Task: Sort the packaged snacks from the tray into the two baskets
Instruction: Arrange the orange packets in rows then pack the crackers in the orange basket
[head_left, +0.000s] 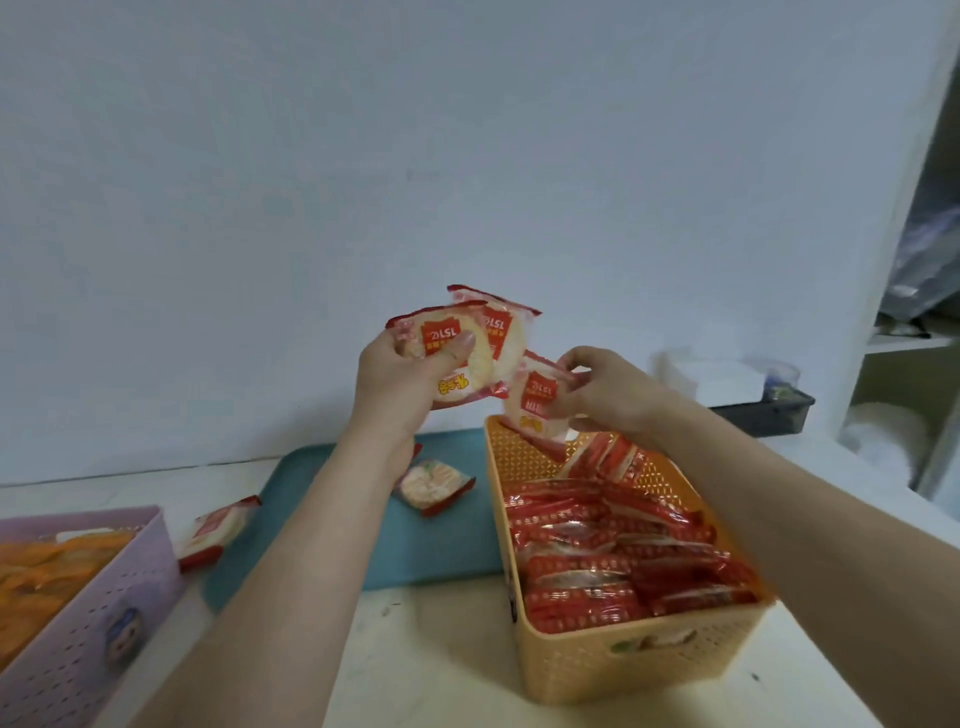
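My left hand (408, 382) is raised above the teal tray (332, 525) and grips two red-and-white rice cracker packets (470, 338), fanned one behind the other. My right hand (602, 389) pinches a third red-and-white packet (532, 402) by its edge, just over the far end of the orange basket (613, 660). That basket is packed with several red packets (613, 545). One red-and-white packet (434, 486) lies on the tray, and another (215, 530) rests at the tray's left edge. The purple basket (88, 597) at the left holds orange packets (47, 566).
A white wall stands close behind the table. At the back right sit a dark bin (769, 410) and white boxes (711, 379); shelving (914, 338) rises at the far right. The white tabletop (431, 654) shows between the two baskets.
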